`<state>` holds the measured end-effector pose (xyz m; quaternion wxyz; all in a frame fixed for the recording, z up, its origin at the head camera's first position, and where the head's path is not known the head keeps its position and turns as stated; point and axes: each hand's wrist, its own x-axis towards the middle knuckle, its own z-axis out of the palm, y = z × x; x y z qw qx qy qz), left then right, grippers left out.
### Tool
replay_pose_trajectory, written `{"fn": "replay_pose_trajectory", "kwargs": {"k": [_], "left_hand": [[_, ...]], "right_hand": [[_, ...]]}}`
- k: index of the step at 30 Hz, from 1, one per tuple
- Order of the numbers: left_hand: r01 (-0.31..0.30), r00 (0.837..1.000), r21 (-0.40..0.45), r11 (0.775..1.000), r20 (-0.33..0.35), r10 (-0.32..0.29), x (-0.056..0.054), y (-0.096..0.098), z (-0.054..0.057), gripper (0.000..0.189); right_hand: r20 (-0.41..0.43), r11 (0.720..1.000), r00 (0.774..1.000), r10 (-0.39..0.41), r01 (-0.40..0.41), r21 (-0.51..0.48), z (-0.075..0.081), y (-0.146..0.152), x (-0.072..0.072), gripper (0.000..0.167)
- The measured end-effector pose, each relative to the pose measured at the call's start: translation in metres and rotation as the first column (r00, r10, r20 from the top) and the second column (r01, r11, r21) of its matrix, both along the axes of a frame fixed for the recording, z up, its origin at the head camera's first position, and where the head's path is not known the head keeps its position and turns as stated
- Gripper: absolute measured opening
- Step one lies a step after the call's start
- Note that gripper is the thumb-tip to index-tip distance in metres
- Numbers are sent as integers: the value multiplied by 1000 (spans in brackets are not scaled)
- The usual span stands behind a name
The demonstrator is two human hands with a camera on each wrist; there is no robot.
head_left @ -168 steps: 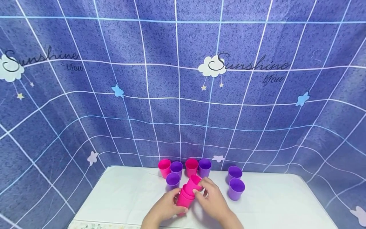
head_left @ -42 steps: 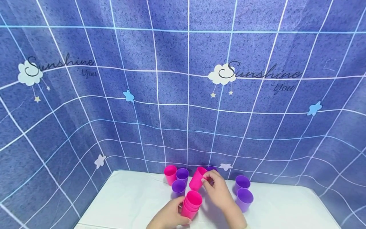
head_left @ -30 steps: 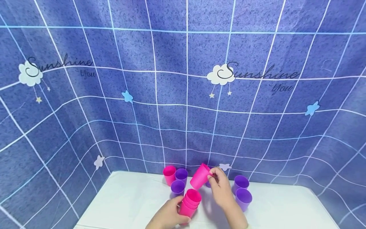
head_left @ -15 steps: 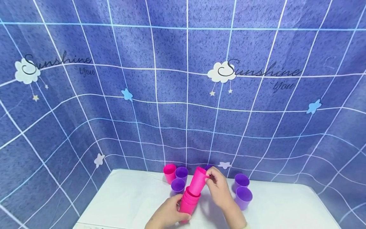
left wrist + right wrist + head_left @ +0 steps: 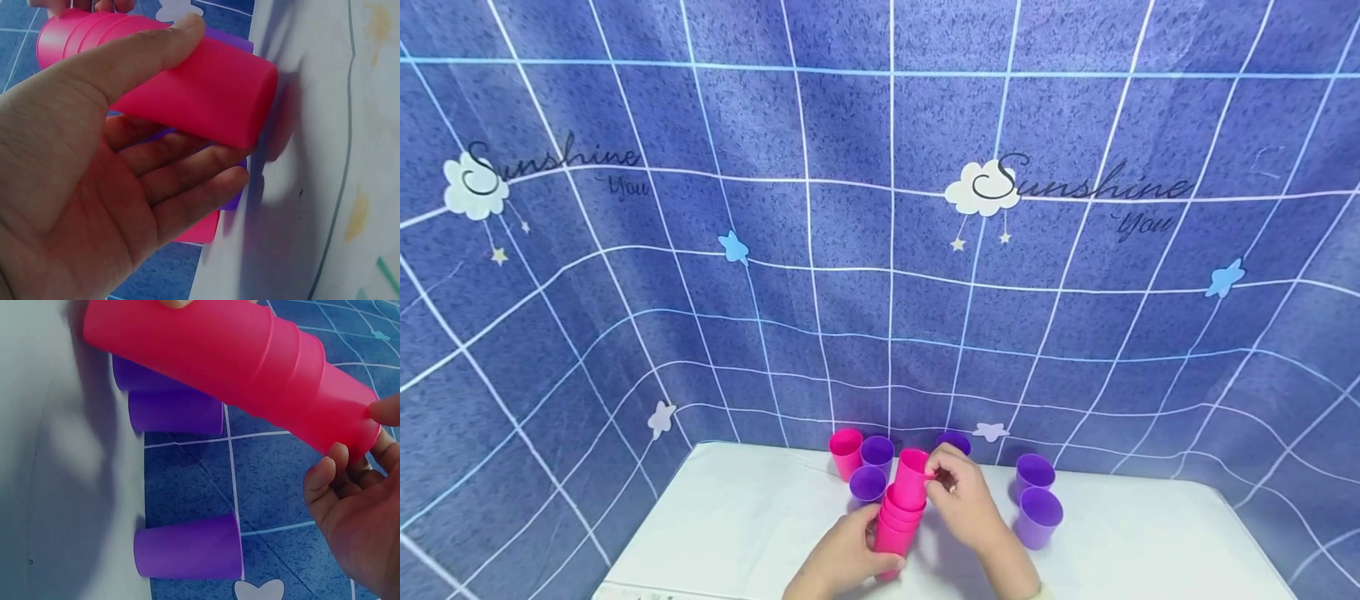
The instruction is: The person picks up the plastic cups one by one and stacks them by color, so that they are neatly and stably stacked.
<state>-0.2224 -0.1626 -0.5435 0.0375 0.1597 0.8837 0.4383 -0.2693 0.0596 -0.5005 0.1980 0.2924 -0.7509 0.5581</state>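
Note:
In the head view, my left hand (image 5: 844, 552) holds a stack of nested pink cups (image 5: 897, 533) near the front of the white table. The left wrist view shows the thumb over the stack (image 5: 206, 94) and fingers beneath it, near its base. My right hand (image 5: 964, 493) pinches the rim of another pink cup (image 5: 911, 482), whose lower part sits inside the stack's top cup. In the right wrist view this top pink cup (image 5: 344, 415) still stands well out of the stack, and the whole column is tilted.
Behind the stack stand a pink cup (image 5: 846, 454) and two purple cups, one at the back (image 5: 877, 454), one in front (image 5: 867, 485). Another purple cup (image 5: 953, 442) is partly behind my right hand. Two purple cups (image 5: 1040, 518) stand right. A blue curtain (image 5: 820, 208) rises behind the table (image 5: 1120, 533).
My right hand took the pink cup from the back row beside a purple cup, brought it over the stack, and lowered it into the top. My left hand keeps holding the stack.

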Motion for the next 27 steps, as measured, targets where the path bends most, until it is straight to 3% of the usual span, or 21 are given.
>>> {"fn": "replay_pose_trajectory", "kwargs": {"k": [11, 18, 27], "left_hand": [[0, 1000, 1, 1000, 12, 0, -2, 0, -1, 56], [-2, 1000, 5, 1000, 25, 2, 0, 1, 0, 57], [17, 999, 33, 999, 29, -18, 1, 0, 0, 62]], "right_hand": [[31, 991, 996, 85, -88, 103, -2, 0, 1, 28], [41, 977, 994, 105, -111, 182, -4, -3, 1, 29], [11, 969, 992, 122, -122, 215, -6, -4, 1, 30]]}}
